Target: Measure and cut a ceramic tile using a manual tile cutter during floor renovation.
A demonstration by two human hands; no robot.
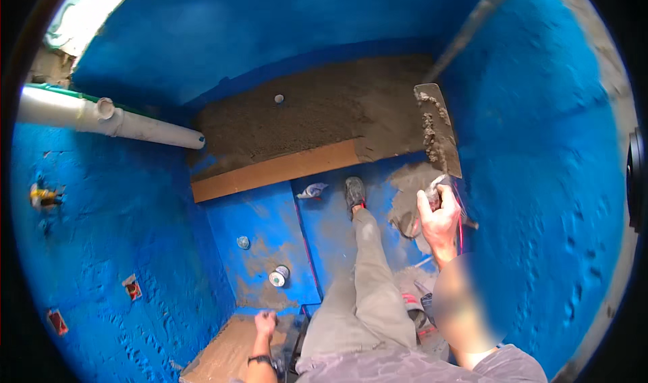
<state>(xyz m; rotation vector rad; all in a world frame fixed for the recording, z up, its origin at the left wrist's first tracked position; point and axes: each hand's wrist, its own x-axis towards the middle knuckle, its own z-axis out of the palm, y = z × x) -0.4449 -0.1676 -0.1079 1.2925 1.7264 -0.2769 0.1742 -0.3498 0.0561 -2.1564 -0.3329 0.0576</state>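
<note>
My right hand (439,217) is closed round the handle of a steel trowel (451,137). Its long rectangular blade extends toward the far right corner, over grey mortar, with lumpy mortar along it. My left hand (266,323) is low in the picture, fingers curled, beside a brown board (219,349); what it holds, if anything, is hidden. Beyond my outstretched leg, a band of grey mortar (310,106) runs along the foot of the back wall, edged in front by a brown strip (277,169).
Blue walls (547,153) surround me. A white pipe (158,130) runs along the left. A small spool-like container (279,276), a round fitting (243,242) and a crumpled white bag (312,190) lie on the blue floor. Red and dark items (413,305) lie beside my right leg.
</note>
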